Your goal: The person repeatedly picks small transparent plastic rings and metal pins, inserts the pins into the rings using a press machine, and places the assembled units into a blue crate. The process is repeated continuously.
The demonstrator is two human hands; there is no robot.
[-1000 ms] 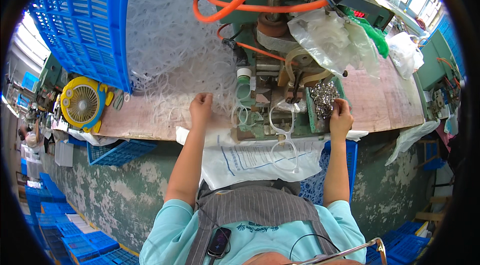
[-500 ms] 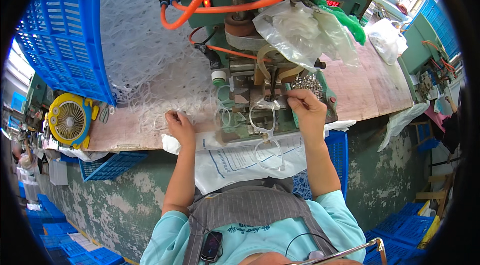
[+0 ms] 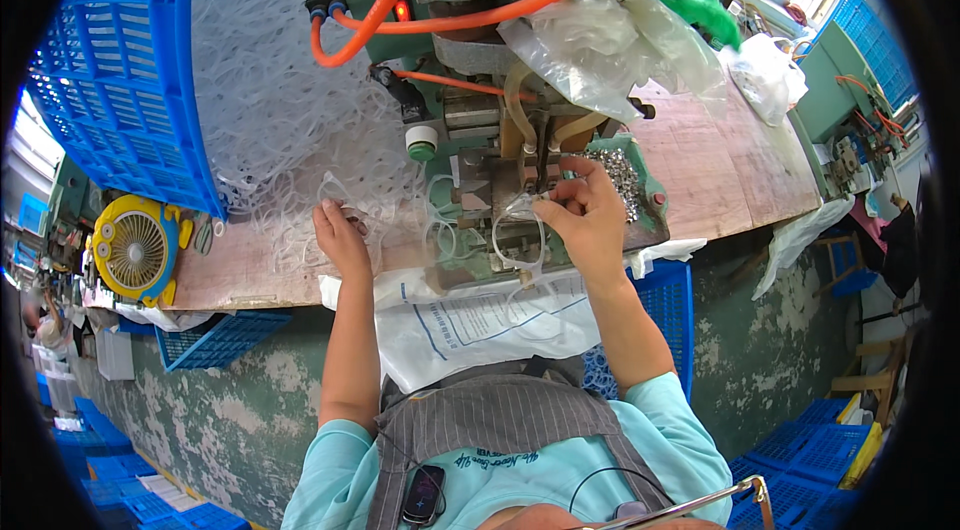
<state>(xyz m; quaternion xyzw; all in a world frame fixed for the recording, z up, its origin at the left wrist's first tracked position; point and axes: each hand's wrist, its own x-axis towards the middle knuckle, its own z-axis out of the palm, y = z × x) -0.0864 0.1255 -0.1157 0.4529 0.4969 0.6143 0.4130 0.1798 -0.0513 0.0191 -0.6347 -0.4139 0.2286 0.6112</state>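
Note:
A clear plastic eyeglass frame [image 3: 494,242] hangs from the small fixture of a green press [image 3: 465,170], its lower rim out over the bench edge. Thumb and forefinger of my right hand [image 3: 592,228] are closed on its upper end, just below the press jaws. My left hand [image 3: 343,240] is at the edge of a pile of clear frames [image 3: 290,80], fingers curled together. Another clear frame [image 3: 333,185] rises from those fingertips. More clear frames [image 3: 440,238] lie on the press base between my hands.
Small metal parts fill a green tray [image 3: 655,205] right of the press. Orange hoses [image 3: 470,20] and a plastic bag [image 3: 590,45] hang across the machine. A blue crate [image 3: 120,80] and a yellow fan [image 3: 135,248] stand at left. White sacking [image 3: 480,325] drapes the front edge.
My right hand has moved left, from beside the fixture onto the eyeglass frame. My left hand has shifted slightly left and away from me, and a clear frame now stands up at its fingertips.

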